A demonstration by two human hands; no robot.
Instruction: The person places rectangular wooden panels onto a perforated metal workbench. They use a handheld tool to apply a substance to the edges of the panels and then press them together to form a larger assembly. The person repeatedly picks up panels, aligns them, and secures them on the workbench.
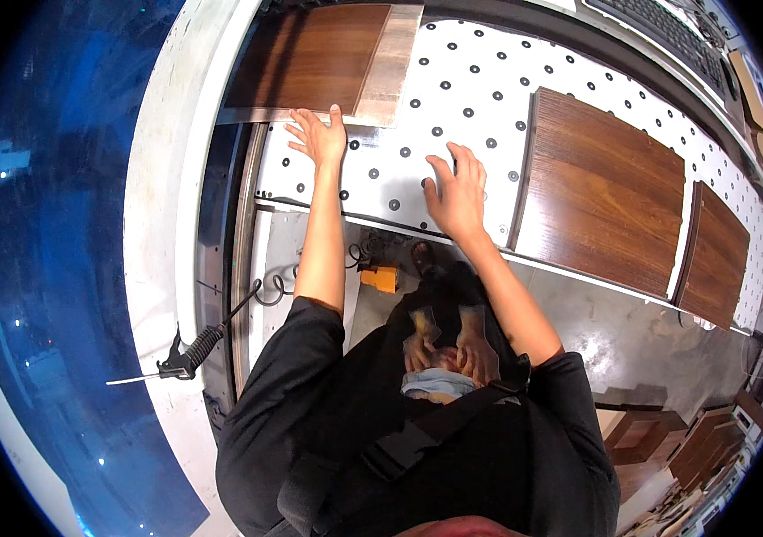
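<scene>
My left hand (pixel 319 136) lies with its fingers spread at the near edge of a dark brown wood panel (pixel 310 54), which rests on a paler board (pixel 392 76) at the far left of the table. Its fingertips touch that edge. Over the white table with black round studs (pixel 381 170), my right hand (pixel 458 188) hovers with bent, parted fingers and nothing in them. To its right lies a large brown wood panel (pixel 610 192), apart from the hand. A smaller brown panel (pixel 715 255) sits farther right, partly over the front edge.
A white machine frame (pixel 162 179) with a blue cover (pixel 50 268) stands at the left. An air blow gun (pixel 189 353) on a coiled hose hangs there. Below the table is a yellow foot pedal (pixel 381 278). A keyboard (pixel 659 36) lies at the far right; panels (pixel 645 440) stand lower right.
</scene>
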